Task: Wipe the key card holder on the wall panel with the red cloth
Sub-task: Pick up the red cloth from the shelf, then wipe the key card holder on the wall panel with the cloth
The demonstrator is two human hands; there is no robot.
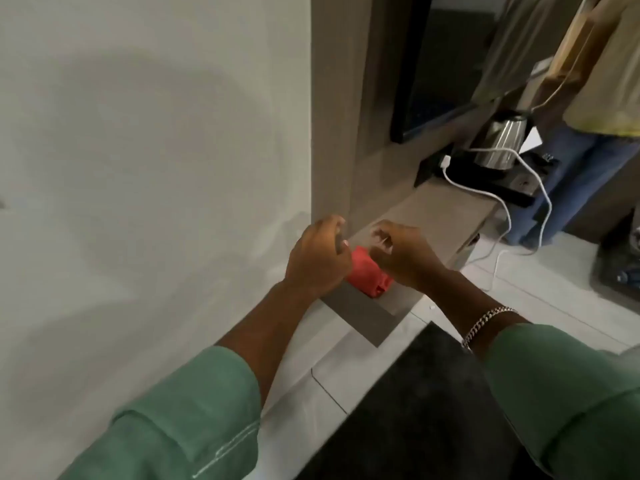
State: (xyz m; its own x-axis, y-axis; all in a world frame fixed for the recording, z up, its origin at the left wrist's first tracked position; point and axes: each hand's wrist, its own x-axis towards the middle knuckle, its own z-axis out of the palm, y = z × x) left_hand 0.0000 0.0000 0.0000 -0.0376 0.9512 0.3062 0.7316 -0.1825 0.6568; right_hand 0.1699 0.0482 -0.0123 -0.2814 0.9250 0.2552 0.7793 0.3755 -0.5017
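The red cloth (367, 276) lies bunched on the near end of a grey shelf (360, 313) by the wall. My left hand (317, 259) hovers at the cloth's left edge with its fingers curled and its thumb close to the fabric. My right hand (403, 256) covers the cloth's right side, its fingers also curled, with a thin pale blur at the fingertips. Whether either hand grips the cloth is unclear. No key card holder is in view.
A plain white wall (145, 161) fills the left. Farther along the shelf stand a steel kettle (500, 143) on a black tray and a white charger cable (498, 202). A dark screen (429, 71) hangs above. A person in jeans (585, 181) stands at the right, and a dark mat (415, 410) lies below.
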